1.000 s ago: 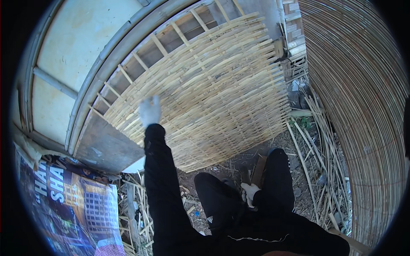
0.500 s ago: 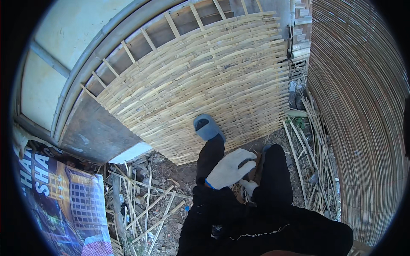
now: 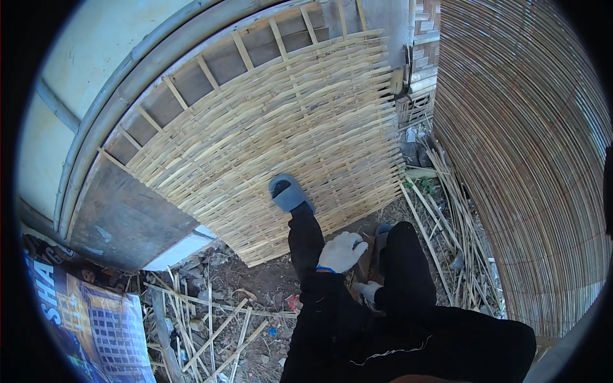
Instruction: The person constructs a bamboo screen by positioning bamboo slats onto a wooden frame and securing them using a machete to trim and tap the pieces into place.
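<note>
My left hand [image 3: 343, 253], in a white knitted glove with a blue cuff edge, is closed with its fingers curled. It is between my knees, beside a brown upright piece [image 3: 364, 263] that may be wood. Lower down, my right hand [image 3: 368, 292], also white-gloved, is closed near the foot of that piece. What either hand grips, if anything, is hidden. Ahead of me a woven bamboo panel [image 3: 274, 134] lies tilted, with bare strip ends sticking out along its far edge. My left foot, in a grey slipper [image 3: 290, 193], rests on the panel.
Loose bamboo strips [image 3: 220, 341] litter the ground on the left, and more strips [image 3: 456, 236] are heaped on the right. A curved-looking slatted screen [image 3: 523, 153] stands at the right. A printed banner [image 3: 112, 332] is at the lower left, beside a grey board [image 3: 128, 214].
My left hand's fingers have gone from spread to curled, and the hand has come closer to the brown piece. The view has shifted, sliding the panel leftward in the picture.
</note>
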The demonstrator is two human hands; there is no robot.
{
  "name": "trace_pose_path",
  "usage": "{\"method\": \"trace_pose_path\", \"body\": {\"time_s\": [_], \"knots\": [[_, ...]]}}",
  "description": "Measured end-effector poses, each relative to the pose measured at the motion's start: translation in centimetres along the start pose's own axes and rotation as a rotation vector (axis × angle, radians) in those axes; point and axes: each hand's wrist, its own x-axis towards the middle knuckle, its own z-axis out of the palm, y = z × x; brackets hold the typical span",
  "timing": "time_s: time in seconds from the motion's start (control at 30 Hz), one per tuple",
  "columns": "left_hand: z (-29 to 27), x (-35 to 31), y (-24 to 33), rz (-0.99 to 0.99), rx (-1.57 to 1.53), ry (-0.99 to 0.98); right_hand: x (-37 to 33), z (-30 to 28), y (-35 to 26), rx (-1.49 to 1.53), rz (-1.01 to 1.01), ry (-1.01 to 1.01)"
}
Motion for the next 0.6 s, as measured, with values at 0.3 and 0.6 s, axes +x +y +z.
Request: {"method": "trace_pose_path", "body": {"time_s": [0.3, 0.6], "knots": [[-0.4, -1.3, -0.9, -0.043, -0.011, 0.030, 4.4, 1.2, 4.1, -0.034, 0.058, -0.070], [1.0, -1.1, -2.5, -0.015, 0.062, 0.087, 8.1, 0.8, 6.1, -0.142, -0.030, -0.060]]}}
